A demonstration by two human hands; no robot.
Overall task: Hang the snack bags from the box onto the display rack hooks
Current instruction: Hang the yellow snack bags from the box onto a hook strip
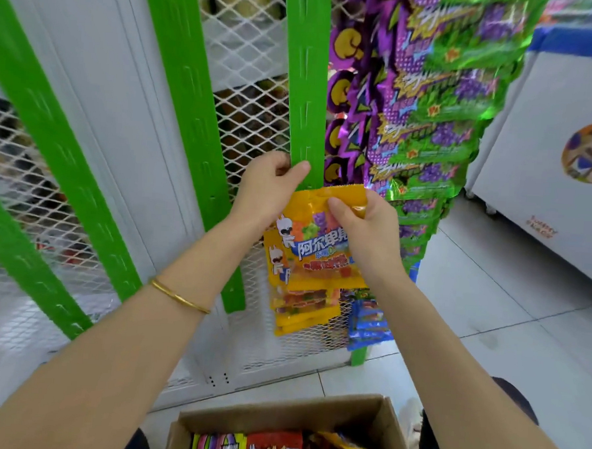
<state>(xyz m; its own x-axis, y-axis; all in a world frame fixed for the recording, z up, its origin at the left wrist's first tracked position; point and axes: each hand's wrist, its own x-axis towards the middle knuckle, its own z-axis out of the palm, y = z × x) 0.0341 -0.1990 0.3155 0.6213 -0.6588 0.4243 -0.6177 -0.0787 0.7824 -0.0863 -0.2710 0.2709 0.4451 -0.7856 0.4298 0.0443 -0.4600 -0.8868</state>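
Yellow plastic snack bag (307,252), judged light and limp, is pinched at its top seal by the right grip (363,228); the green slotted strip (305,87) is clasped by the left grip (269,185).

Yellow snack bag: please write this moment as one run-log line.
right hand: pinches yellow snack bag top | left hand: grips green strip
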